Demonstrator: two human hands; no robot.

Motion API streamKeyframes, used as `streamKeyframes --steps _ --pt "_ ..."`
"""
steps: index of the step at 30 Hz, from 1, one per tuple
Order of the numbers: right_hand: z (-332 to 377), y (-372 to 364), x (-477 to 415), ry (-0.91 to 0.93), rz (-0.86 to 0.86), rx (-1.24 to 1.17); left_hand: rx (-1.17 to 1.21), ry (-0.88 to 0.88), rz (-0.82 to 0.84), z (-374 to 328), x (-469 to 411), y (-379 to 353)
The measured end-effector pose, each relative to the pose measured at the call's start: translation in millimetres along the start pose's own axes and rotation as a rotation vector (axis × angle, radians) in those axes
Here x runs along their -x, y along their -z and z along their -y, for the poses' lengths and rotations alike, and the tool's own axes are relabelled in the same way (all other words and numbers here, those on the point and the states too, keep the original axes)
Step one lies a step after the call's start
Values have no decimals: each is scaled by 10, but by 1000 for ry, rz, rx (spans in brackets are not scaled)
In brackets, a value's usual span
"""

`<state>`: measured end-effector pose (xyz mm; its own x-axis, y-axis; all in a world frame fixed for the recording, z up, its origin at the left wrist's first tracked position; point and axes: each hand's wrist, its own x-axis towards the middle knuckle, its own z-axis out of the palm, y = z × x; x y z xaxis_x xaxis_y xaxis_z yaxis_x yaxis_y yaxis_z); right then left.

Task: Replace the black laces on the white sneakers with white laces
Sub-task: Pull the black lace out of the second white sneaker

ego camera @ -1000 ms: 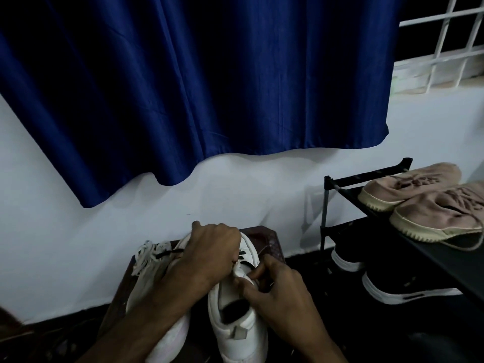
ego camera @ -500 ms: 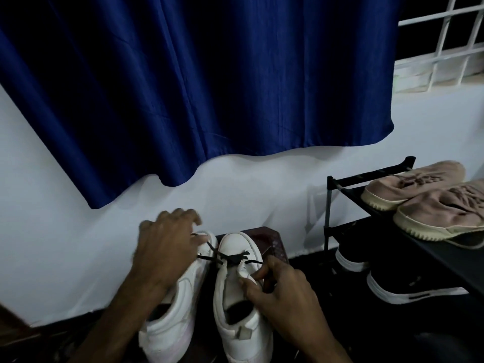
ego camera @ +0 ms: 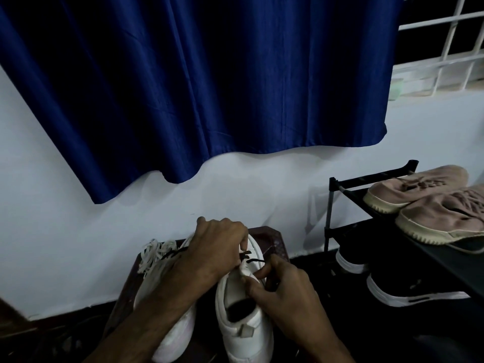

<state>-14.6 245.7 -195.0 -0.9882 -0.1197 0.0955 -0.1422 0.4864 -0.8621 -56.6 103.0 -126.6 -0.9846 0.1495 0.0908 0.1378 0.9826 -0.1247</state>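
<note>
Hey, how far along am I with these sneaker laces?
Nothing looks finished yet. In hand: the left hand pinches the black lace on the right-side sneaker while the right hand steadies it. Left: the white laces, lying loose beside the other sneaker, need threading.

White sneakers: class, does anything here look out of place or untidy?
Yes. A tangle of white laces lies heaped by the left sneaker, and the black lace on the right sneaker sticks out loose, half unthreaded, pinched by the left hand.

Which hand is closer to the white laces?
Left. The left hand sits just beside the white laces; the right hand is farther away, past the right sneaker.
</note>
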Motion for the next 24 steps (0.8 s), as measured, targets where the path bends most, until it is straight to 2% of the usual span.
streamKeyframes --steps 8,13,15,19,21,24 --pt "41 23 21 7 -4 74 -287 -127 -118 -16 136 41" --pt "66 36 46 11 -10 121 -190 31 -284 203 212 31" --pt "93 40 56 11 -8 147 -192 121 -249 188 300 4" --pt "116 65 59 20 -22 201 -219 320 -291 347 385 35" --pt "108 67 60 17 -24 207 -220 391 -224 515 422 81" --pt "102 77 67 7 -27 212 -11 410 -159 593 571 70"
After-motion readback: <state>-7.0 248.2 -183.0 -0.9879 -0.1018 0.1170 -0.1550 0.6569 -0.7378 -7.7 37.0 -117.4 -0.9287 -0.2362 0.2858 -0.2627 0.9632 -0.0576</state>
